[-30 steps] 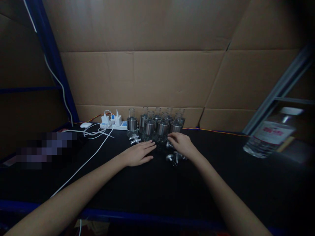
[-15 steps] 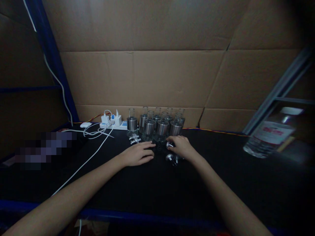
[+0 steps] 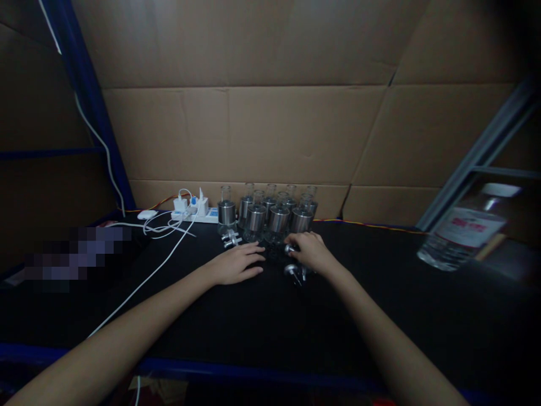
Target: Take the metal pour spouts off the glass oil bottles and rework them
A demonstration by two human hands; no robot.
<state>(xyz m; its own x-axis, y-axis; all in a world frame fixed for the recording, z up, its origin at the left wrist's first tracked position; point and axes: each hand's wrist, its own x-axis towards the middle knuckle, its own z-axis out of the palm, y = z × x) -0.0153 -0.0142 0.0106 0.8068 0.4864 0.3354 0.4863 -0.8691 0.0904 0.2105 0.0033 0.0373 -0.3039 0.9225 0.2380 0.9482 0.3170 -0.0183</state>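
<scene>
Several small bottles [image 3: 270, 217] with metal collars and clear necks stand in a cluster at the back of the black table [image 3: 253, 316]. My left hand [image 3: 236, 264] lies flat on the table just in front of them, fingers stretched toward the middle. My right hand [image 3: 310, 252] curls over small silver metal pieces [image 3: 293, 272] lying in front of the bottles, its fingertips pinched on one of them. Two more silver pieces [image 3: 230, 239] lie left of the cluster.
A white power strip [image 3: 194, 213] with plugs and white cables [image 3: 143, 276] sits at the back left. A large clear water bottle [image 3: 462, 228] lies at the right. Cardboard sheets [image 3: 270, 129] wall in the back. A blue frame edge [image 3: 211, 369] runs along the table's front.
My right hand has drawn slightly left and curled its fingers onto a silver piece in front of the bottles. My left hand has barely moved.
</scene>
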